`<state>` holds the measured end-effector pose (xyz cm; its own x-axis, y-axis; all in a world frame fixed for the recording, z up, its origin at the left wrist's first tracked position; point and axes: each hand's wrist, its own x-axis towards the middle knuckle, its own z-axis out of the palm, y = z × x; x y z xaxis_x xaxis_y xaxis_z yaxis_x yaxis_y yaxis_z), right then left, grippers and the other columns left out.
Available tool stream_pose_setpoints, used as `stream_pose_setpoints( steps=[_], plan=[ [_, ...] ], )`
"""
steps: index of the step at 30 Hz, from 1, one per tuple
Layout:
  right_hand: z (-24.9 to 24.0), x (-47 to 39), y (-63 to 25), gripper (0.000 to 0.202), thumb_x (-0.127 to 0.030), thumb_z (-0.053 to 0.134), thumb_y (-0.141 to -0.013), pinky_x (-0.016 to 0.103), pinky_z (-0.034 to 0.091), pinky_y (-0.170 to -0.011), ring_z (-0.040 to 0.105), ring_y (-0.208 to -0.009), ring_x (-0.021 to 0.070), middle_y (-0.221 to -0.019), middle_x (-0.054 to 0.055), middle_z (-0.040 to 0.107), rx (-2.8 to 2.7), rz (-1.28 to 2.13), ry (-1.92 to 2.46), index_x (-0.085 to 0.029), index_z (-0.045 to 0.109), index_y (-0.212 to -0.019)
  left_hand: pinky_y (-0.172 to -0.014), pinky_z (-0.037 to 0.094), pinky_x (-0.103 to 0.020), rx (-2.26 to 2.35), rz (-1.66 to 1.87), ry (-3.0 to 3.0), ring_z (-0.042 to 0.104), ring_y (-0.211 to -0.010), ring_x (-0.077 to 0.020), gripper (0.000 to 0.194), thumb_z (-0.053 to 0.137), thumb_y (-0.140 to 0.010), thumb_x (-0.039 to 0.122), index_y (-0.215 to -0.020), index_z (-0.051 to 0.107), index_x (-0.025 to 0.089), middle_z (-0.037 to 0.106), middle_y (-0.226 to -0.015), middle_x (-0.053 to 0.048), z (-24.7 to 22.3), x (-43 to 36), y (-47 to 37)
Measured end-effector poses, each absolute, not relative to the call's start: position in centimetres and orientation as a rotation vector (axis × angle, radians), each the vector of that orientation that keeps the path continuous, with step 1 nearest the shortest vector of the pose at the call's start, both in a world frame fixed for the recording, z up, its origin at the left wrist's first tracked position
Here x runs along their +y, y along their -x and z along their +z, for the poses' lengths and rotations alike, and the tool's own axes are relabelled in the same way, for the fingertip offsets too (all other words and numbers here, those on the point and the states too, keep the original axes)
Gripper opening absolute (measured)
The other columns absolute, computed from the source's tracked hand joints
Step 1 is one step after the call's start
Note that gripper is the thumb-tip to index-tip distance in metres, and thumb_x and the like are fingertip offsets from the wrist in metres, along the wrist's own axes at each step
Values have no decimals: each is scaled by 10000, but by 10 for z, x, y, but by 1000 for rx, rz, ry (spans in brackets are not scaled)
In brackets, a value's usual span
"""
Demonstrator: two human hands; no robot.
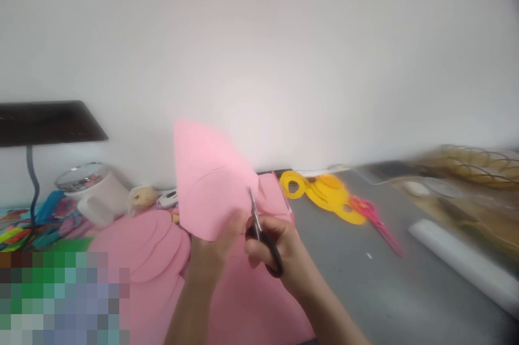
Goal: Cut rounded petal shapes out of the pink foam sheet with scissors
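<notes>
A pink sheet of paper (214, 188) stands raised in front of me, with a curved outline visible on it. My left hand (221, 237) grips its lower edge, thumb on the near face; the other fingers are hidden behind. In my right hand (275, 242) is a pair of scissors (270, 250) with black handles, its blades pointing up at the right edge of the sheet. Whether the blades are parted is hard to make out. Below my hands lies more pink paper (251, 296). Pink paper circles (150, 247) overlap in a pile to the left.
Yellow paper cutouts (328, 193) and pink scissors (379, 223) lie on the grey surface (348, 280) at right. A long white object (462, 264) lies farther right. A white mug (105, 196) stands at left, beneath a dark panel (48, 122). The wall (259, 53) rises behind.
</notes>
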<state>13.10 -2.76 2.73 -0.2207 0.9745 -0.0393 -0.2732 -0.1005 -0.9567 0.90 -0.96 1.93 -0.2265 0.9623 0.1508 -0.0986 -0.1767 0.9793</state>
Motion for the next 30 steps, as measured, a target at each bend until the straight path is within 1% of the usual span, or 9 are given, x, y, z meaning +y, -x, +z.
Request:
stream_pose_setpoints(
  steps=[3,6,8,13,15,20,23,26,30],
  plan=[
    [27,-27,-131,321,-365,850,-567,217,330,-428,461,-460,105,-484,-52,524,-1094,1558,943,-171,647,-722,-628,567,-363,1202,1571,-1145,651,-732,-232,241,731,-664,400,-773,638,207,636,-719,-26,22,-11,-12],
    [29,-27,-131,354,-363,875,-542,206,302,-428,394,-472,79,-522,-66,480,-1090,1576,882,-181,594,-657,-635,533,-342,1263,1537,-1184,615,-712,-204,223,718,-686,395,-746,628,200,597,-703,-18,25,-14,-11],
    [31,-26,-132,372,-362,883,-537,211,315,-447,365,-482,72,-542,-70,468,-1106,1562,843,-184,569,-627,-648,518,-339,1304,1509,-1191,601,-725,-200,242,725,-680,404,-751,623,196,583,-712,-16,25,-16,-10],
    [32,-26,-133,369,-365,886,-537,226,351,-497,395,-534,92,-571,-60,489,-1131,1528,829,-180,594,-666,-783,515,-401,1366,1520,-1144,624,-913,-269,408,759,-631,449,-926,652,188,654,-902,-71,23,-16,-9],
    [31,-26,-133,371,-360,887,-536,220,336,-489,382,-530,87,-573,-62,482,-1121,1532,824,-178,590,-663,-787,517,-404,1373,1530,-1150,625,-935,-278,411,764,-626,450,-922,652,188,664,-934,-82,22,-15,-8],
    [30,-27,-133,384,-363,880,-549,212,266,-439,293,-467,60,-527,-83,422,-1118,1561,795,-186,548,-623,-763,527,-394,1326,1516,-1148,637,-865,-259,350,765,-632,438,-847,648,188,666,-881,-71,21,-14,-6],
    [31,-27,-133,367,-371,870,-567,214,242,-430,272,-454,56,-512,-88,401,-1129,1573,794,-187,558,-628,-707,527,-368,1316,1504,-1153,637,-834,-248,326,764,-635,426,-835,652,194,667,-857,-61,21,-14,-5],
    [32,-27,-133,354,-370,868,-568,217,269,-447,298,-471,66,-512,-82,414,-1145,1555,805,-187,571,-627,-674,525,-352,1310,1509,-1154,638,-818,-243,306,759,-645,425,-805,648,188,666,-837,-65,22,-14,-5],
    [33,-27,-133,335,-373,864,-569,223,325,-471,355,-497,83,-525,-67,450,-1164,1508,823,-188,592,-628,-649,521,-337,1277,1475,-1181,625,-715,-207,229,727,-682,389,-775,660,192,646,-726,-33,26,-15,-6]
  ],
)
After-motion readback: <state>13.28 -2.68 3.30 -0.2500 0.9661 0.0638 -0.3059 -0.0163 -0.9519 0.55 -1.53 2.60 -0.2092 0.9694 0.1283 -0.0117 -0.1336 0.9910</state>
